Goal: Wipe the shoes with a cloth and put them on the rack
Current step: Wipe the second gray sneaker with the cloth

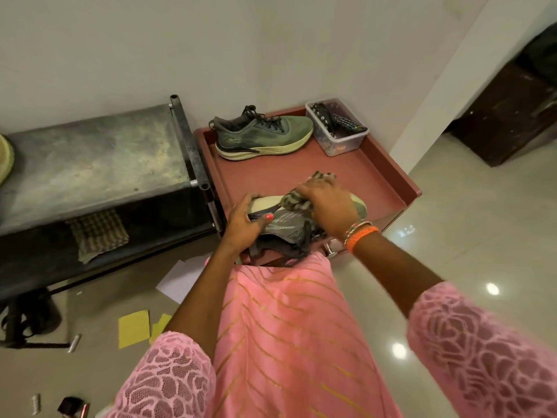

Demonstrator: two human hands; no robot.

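on the far left, the dark metal rack (90, 158) stands against the wall, a checked rag (98, 236) on its lower shelf. next to it, over the near edge of the red cabinet top (388, 176), the left hand (241, 224) grips the heel end of a green sneaker (283, 224) turned on its side. the right hand (325, 200) is closed on a striped cloth (297, 200), pressing it to the sole. the second sneaker (262, 137) sits further back, beside a plastic box (337, 128). a hard wipe could push the shoe off the edge, as it overhangs.
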